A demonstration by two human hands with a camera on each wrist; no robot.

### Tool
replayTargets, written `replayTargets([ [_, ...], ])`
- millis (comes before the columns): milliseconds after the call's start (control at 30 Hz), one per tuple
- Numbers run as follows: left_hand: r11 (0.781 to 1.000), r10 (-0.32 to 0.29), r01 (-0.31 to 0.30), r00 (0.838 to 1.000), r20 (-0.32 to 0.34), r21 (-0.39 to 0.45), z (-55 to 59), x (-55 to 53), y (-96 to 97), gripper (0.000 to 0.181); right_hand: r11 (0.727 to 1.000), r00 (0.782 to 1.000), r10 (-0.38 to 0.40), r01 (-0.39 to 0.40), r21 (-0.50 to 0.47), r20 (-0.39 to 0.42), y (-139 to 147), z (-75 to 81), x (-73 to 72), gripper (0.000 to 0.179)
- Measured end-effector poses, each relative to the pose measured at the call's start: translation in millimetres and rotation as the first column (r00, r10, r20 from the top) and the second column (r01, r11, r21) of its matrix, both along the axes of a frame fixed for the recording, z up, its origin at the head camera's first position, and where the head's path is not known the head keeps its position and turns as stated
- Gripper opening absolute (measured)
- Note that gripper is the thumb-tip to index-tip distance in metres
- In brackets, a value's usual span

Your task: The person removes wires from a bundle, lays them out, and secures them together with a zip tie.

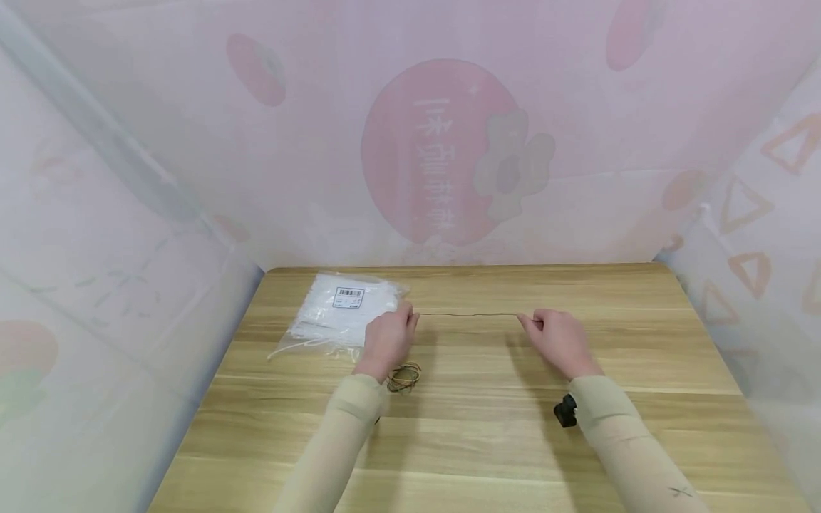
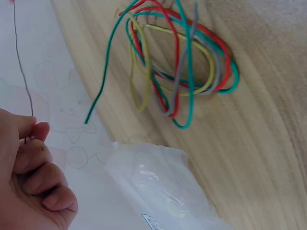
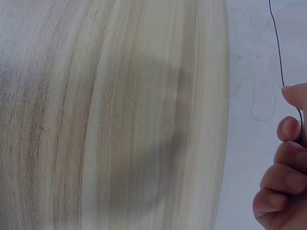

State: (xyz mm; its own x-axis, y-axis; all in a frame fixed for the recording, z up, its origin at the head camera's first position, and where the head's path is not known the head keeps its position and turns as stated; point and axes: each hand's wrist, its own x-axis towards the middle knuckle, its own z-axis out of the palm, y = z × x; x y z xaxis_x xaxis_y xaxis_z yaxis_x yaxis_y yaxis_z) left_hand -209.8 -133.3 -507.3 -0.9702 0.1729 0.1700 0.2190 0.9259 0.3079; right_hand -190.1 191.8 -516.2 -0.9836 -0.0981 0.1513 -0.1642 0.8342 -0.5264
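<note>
A thin dark wire (image 1: 468, 315) stretches nearly straight between my two hands above the table. One end is pinched by my left hand (image 1: 388, 338), thumb against forefinger, the other fingers curled in. At the opposite end my right hand (image 1: 561, 340) pinches the wire in the same way; in the right wrist view a short tail of the wire (image 3: 278, 43) runs down past the fingers (image 3: 288, 129). Below the left wrist lies a loose coil of red, green, yellow and grey wires (image 2: 190, 72), with a green end sticking out.
A clear plastic bag of white cable ties (image 1: 346, 320) with a barcode label lies at the back left, just beyond my left hand. The wooden table (image 1: 474, 442) is bordered by printed fabric walls (image 1: 308, 178) at the back and both sides. A black wrist camera (image 1: 566, 412) shows by the right cuff.
</note>
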Motion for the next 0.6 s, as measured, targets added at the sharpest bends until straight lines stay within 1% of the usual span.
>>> replayTargets([
  [167, 1.0, -0.005, 0.005, 1.0, 0.022, 0.01, 3.1, -2.1, -4.8, 0.035, 0.999, 0.997, 0.036, -0.036, -0.004, 0.065, 4.0, 0.0, 0.7, 0.045],
  [267, 1.0, 0.013, -0.014, 0.999, 0.029, 0.012, 3.2, -3.2, -7.2, 0.041, 0.998, 0.993, 0.063, -0.063, -0.006, 0.096, 4.9, 0.5, 1.3, 0.042],
  [400, 0.999, 0.037, -0.038, 0.998, 0.049, 0.025, 2.1, -3.4, -9.1, 0.044, 0.996, 0.99, 0.088, -0.087, -0.015, 0.11, 5.1, 1.9, 2.0, 0.038],
  [467, 0.999, 0.027, -0.03, 0.998, 0.064, 0.036, 1.6, -2.6, -8.8, 0.045, 0.997, 0.991, 0.08, -0.078, -0.023, 0.107, 4.7, 2.4, 1.8, 0.037],
  [600, 0.997, -0.03, 0.025, 0.997, 0.074, 0.075, 0.4, -1.5, -6.1, 0.05, 0.998, 0.997, 0.048, -0.045, -0.042, 0.066, 3.8, 3.3, 0.0, 0.033],
])
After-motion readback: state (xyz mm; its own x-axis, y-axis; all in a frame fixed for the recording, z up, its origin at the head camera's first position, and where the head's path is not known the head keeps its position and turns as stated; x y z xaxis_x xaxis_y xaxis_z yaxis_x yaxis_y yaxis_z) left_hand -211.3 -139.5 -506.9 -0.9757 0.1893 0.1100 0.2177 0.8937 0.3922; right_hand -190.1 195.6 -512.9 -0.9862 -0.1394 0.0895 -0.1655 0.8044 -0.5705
